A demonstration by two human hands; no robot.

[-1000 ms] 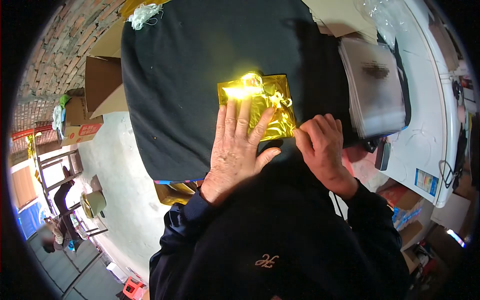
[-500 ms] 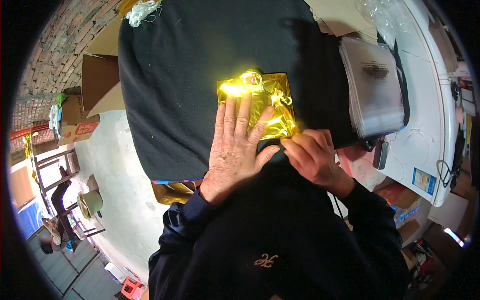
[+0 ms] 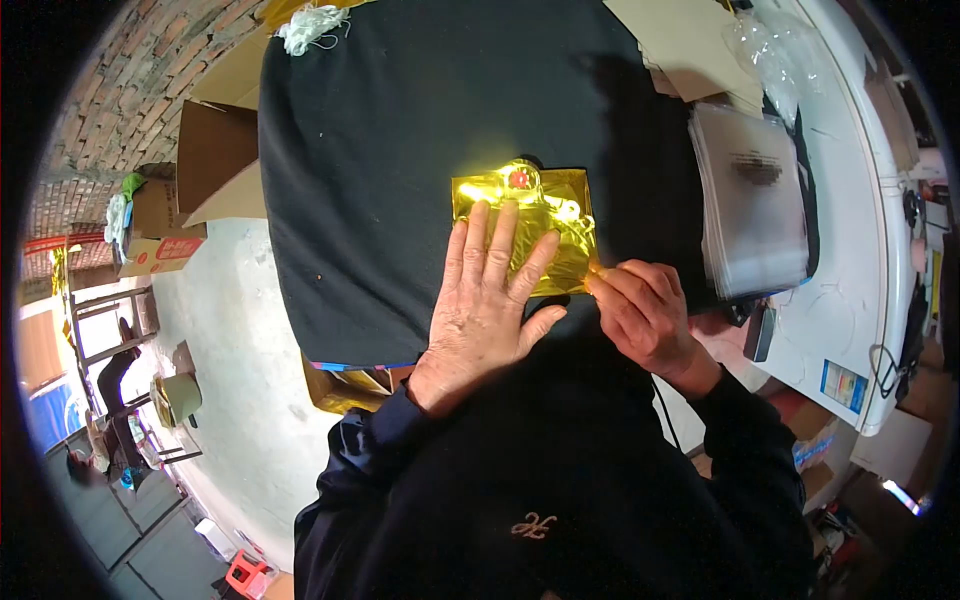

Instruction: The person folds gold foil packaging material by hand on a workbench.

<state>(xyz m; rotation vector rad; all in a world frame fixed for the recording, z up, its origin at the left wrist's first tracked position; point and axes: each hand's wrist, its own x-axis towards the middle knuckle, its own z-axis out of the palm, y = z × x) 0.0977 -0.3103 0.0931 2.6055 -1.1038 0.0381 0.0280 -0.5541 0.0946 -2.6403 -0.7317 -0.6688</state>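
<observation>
Since half a second ago the left hand (image 3: 490, 300) has stayed flat, fingers spread wide and pressing on the gold foil packet (image 3: 562, 205). The strong glare on the packet's upper left has faded, and a small red mark now shows at its top edge. The right hand (image 3: 640, 315) has slid slightly right, away from the left thumb. Its fingers are curled narrow, pinching the packet's lower right corner.

The packet lies right of the middle of the black cloth surface (image 3: 380, 170). Bare cloth spreads wide to its left and above it. The cloth's left edge drops off beside an open cardboard box (image 3: 215, 160). To the right, a stack of clear sleeves (image 3: 750, 200) lies near the packet.

The foil is glossy, crinkled and roughly rectangular. The cloth is matte and lint-specked.
</observation>
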